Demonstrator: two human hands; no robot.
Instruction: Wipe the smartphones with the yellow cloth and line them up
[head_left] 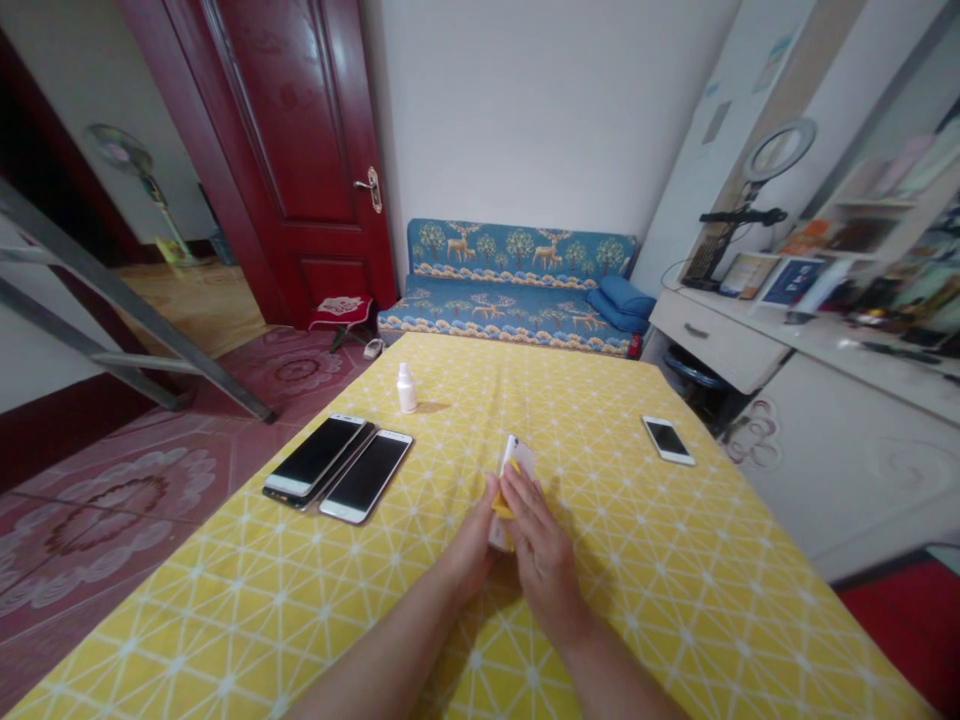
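Observation:
Tilted up over the middle of the table is a white phone, its back with a small camera lens partly showing. My left hand grips it along its left and lower side. Against the phone's back, my right hand presses a yellow cloth with its fingers laid together. Much of the phone and cloth is hidden behind my fingers. To the left lie a white-framed phone and, beside it, another white phone resting on a dark one. A small white bottle stands upright behind them.
A smaller white phone lies at the table's right. The table wears a yellow patterned cloth. Beyond its far edge is a blue sofa; a white cabinet stands on the right, a metal ladder on the left.

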